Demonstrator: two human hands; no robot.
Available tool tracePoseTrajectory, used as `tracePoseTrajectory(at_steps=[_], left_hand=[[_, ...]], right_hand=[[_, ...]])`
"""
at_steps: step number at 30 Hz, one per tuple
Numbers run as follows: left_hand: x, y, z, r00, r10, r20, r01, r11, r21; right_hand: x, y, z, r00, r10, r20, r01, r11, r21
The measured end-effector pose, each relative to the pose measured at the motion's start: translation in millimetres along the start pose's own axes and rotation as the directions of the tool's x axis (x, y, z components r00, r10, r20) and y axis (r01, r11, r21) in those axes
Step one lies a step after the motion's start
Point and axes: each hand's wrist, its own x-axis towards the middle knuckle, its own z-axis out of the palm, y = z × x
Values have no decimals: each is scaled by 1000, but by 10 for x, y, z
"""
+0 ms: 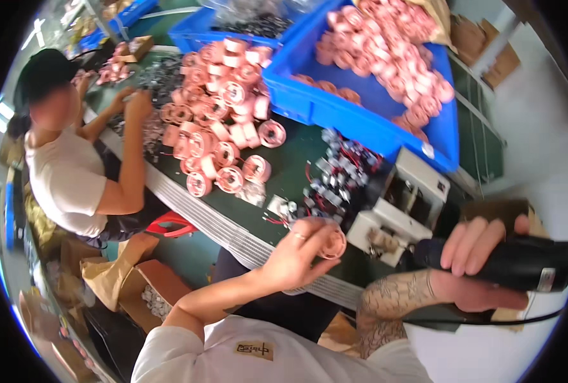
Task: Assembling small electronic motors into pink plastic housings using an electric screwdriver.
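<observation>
A round pink part [333, 245] sits at the fingertips of the left hand [296, 253], just right of the frame's lower centre, with its hollow face turned partly up toward the camera. The left hand is curled partway, thumb below the part and fingers above and behind it, gripping it by its rim. The right hand [470, 247], at the right of the frame, is wrapped firmly around a black cylindrical tool [523, 263], whose narrower end points left toward the pink part, well apart from it.

Between and above the hands, a pale grey boxy device [425, 173] stands on the green counter [290, 167]. Left of it lies a heap of small metallic parts [338, 175] with red wires. A large pile of pink parts [217, 105] spreads across the upper centre-left, beside a blue bin [293, 102] at upper right holding more of them. At the left edge, a co-worker [67, 182] in a white top has both hands raised over the counter.
</observation>
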Motion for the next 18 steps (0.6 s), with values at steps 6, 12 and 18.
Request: tracePoseTrajectory(at_steps=[6,12,18], left_hand=[[-70,-34,-4,987,-58,-153,90,972,216],[-197,62,23,995,-59,-79,76,967,245],[-69,81,71,996,-60,-64,76,953,292]], right_hand=[[-6,-10,142,999,5,-33,-6,999,-33],[-17,-18,87,999,-16,50,17,999,-27],[-58,-52,82,997,-3,75,7,998,-55]])
